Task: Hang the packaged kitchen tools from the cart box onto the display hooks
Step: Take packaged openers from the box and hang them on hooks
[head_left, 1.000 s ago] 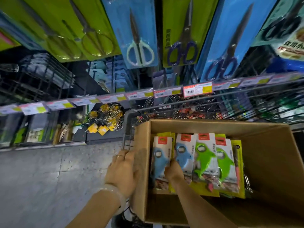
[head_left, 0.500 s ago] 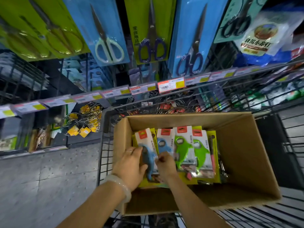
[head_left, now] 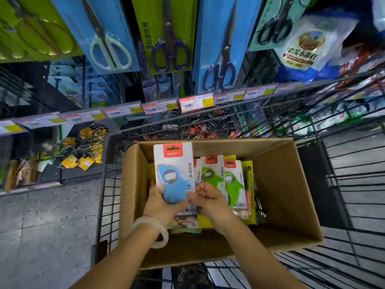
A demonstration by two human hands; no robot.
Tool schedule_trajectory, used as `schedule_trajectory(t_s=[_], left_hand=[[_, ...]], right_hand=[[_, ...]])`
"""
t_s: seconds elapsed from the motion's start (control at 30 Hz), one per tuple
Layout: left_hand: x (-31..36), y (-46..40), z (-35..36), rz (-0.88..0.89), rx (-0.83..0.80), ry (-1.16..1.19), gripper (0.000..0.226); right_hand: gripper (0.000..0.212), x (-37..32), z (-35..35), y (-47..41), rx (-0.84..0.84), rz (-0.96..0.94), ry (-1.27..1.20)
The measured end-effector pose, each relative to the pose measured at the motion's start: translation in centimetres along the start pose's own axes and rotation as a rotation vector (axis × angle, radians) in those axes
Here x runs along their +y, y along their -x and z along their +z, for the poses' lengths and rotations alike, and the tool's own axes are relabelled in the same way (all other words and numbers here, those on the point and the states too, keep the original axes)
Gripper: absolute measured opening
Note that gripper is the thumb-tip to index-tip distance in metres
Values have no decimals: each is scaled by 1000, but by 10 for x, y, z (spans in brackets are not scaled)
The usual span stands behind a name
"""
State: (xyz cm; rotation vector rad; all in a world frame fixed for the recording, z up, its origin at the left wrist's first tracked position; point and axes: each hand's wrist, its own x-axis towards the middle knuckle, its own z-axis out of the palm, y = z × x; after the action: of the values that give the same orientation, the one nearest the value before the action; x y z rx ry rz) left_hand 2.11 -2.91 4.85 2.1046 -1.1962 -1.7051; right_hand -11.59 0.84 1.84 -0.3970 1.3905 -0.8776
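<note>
Between both hands (head_left: 162,202), blue opener pack (head_left: 174,174).

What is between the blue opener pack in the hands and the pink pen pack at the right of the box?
In the head view, two green opener packs lie between the blue opener pack and the pink pen pack, inside the box.

A grey speckled stone-tile floor (head_left: 41,226) fills the lower left, meeting a dark wire display rack (head_left: 25,90) whose shelf edge carries a row of white, red and yellow price labels (head_left: 195,103). Above the labels hang long blue and green scissor cards (head_left: 170,34), and a white and blue printed bag (head_left: 306,44) hangs to their right. Under the shelf sit coiled wire items with yellow tags (head_left: 81,151), and the light is dim and cool.
</note>
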Motion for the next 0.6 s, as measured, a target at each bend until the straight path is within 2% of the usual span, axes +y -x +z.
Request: schedule_trajectory(t_s=[0.07, 0.13, 0.2, 0.27, 0.33, 0.4, 0.6], left_hand=[[-1, -1, 4, -14, 20, 12, 57], [-5, -4, 5, -26, 35, -35, 52], [-9, -8, 4, -30, 40, -41, 54], [-15, -12, 3, -29, 42, -33, 56], [-20, -15, 0, -24, 47, -46, 54], [-24, -18, -2, -25, 47, -56, 54], [-20, -16, -7, 24, 51, -115, 50]], right_hand=[[10, 0, -9, -8, 82, 1, 30], [7, 11, -26, -27, 315, 30, 233], [39, 23, -44, -44, 515, 79, 514], [69, 31, -53, -53, 567, 125, 666], [83, 35, -57, -61, 558, 180, 772], [80, 38, -58, -68, 537, 245, 810], [40, 31, -55, -72, 581, 261, 528]])
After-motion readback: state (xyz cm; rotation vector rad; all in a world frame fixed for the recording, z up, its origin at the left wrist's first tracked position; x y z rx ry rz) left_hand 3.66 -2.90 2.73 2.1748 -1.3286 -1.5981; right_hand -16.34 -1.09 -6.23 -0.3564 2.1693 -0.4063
